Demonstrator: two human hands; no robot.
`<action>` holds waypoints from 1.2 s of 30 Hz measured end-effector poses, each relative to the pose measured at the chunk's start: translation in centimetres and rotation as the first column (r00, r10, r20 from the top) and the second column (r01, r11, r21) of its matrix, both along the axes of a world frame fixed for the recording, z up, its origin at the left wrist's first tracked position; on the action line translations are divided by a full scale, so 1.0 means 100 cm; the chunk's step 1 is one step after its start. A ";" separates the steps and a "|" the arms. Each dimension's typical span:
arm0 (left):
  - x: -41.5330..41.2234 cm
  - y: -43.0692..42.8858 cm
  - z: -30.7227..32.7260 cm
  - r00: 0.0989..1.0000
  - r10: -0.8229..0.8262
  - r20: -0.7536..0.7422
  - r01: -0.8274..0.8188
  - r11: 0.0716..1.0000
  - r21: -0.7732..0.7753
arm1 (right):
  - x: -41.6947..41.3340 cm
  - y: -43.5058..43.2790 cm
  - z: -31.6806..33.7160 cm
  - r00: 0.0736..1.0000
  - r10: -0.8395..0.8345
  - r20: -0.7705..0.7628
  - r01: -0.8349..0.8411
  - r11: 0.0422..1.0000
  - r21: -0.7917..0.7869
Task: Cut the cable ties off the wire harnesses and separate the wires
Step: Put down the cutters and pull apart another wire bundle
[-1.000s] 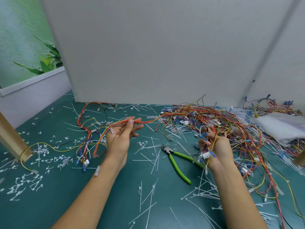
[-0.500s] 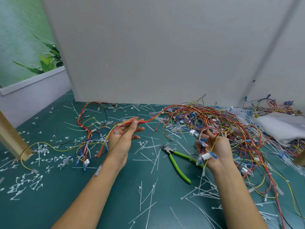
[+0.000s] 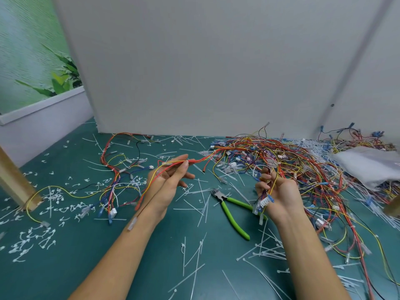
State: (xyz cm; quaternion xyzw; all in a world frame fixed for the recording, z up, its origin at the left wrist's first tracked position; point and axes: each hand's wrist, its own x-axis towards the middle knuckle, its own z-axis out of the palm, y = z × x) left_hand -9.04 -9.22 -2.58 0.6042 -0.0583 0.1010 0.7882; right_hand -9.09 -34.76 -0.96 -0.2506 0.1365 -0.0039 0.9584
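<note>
My left hand (image 3: 166, 187) pinches a thin bunch of red, orange and yellow wires (image 3: 207, 158) between thumb and forefinger, held above the green table. That bunch runs right into the big tangled pile of wire harnesses (image 3: 287, 165). My right hand (image 3: 279, 191) grips a small harness bundle with white and blue connectors (image 3: 265, 202) hanging below the fist. Green-handled cutters (image 3: 231, 211) lie on the table between my two hands, untouched. A smaller heap of separated wires (image 3: 114, 187) lies to the left.
Cut white cable ties (image 3: 194, 252) litter the green table (image 3: 91, 263) front and left. A white partition (image 3: 205, 72) stands at the back. A wooden post (image 3: 15, 185) rises at the left edge, and a white plastic bag (image 3: 368, 165) lies far right.
My left hand has drawn the wire bunch slightly left and up, pulling it taut from the pile. My right hand has shifted a little lower with its bundle.
</note>
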 end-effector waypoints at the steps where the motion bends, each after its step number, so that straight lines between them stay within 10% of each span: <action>1: -0.001 0.000 0.000 0.999 -0.032 0.000 0.032 0.999 -0.011 | 0.000 0.001 0.000 1.000 0.004 0.008 -0.004 1.000 -0.004; 19: -0.008 0.003 0.014 0.935 -0.355 0.015 0.307 0.785 -0.539 | -0.006 -0.001 0.001 0.986 0.126 0.112 -0.117 0.990 -0.079; 36: -0.005 0.002 0.014 0.937 -0.342 -0.069 0.267 0.829 -0.492 | -0.007 0.006 0.001 0.971 0.206 0.119 -0.183 0.966 -0.181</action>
